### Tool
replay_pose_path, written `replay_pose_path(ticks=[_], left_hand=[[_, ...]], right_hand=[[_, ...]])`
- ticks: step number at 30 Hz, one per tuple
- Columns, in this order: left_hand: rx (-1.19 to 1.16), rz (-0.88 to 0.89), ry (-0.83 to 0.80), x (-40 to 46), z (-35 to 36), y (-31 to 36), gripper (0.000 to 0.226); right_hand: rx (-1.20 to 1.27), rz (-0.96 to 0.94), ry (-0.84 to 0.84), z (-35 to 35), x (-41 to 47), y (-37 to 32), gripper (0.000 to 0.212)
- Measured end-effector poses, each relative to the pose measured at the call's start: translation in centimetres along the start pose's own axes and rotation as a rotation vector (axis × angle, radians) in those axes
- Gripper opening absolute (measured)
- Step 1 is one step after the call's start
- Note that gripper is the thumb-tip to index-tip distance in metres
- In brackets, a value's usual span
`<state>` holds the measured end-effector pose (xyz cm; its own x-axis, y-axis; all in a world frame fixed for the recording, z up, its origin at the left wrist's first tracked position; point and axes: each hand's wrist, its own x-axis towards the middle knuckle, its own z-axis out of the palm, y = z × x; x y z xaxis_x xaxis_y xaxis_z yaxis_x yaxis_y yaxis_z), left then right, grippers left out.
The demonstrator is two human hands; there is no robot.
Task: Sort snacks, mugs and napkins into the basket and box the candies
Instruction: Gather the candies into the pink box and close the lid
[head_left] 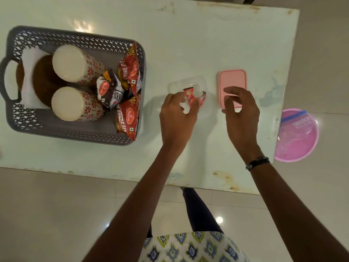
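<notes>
Over the middle of the white bench (188,44), the left hand (177,114) pinches a small red candy wrapper (189,96) between thumb and fingers, holding it just above a clear plastic box (203,110) that sits on the bench. Just to the right, the right hand (240,112) hovers with fingers loosely curled and apart, gripping nothing, above the near end of a pink lid (233,77) lying flat beside the box. Well apart to the left stands a grey lattice basket (75,37), holding two patterned mugs (75,63) upside down, white napkins (29,72) at its left end, and red and dark snack packets (128,76) along its right wall. Past the bench's right edge, a pink bowl (296,135) is seen below.
</notes>
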<state>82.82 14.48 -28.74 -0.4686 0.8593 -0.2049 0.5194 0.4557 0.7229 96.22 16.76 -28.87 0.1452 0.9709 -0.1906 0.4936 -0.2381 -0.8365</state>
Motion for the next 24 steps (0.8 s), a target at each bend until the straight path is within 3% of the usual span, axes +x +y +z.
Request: replay_pose_path(ticks=[7,12,18,24], left_hand=[[-0.165,-0.013,0.075,0.3,-4.6,-0.7,0.02],[-0.257,-0.076,0.273,1.6,-11.7,-3.8,0.019],[-0.295,-0.249,0.525,3.9,-21.3,-13.4,0.019],[-0.23,-0.365,0.689,5.0,-29.9,-25.3,0.018]], right_hand=[[0.057,-0.092,-0.091,4.0,-0.1,-5.2,0.021],[0.074,-0.273,-0.212,10.9,-1.2,-11.0,0.019],[0.02,-0.514,-0.428,21.6,-4.0,-17.8,0.019],[0.005,-0.632,-0.577,33.0,-6.2,-23.1,0.02]])
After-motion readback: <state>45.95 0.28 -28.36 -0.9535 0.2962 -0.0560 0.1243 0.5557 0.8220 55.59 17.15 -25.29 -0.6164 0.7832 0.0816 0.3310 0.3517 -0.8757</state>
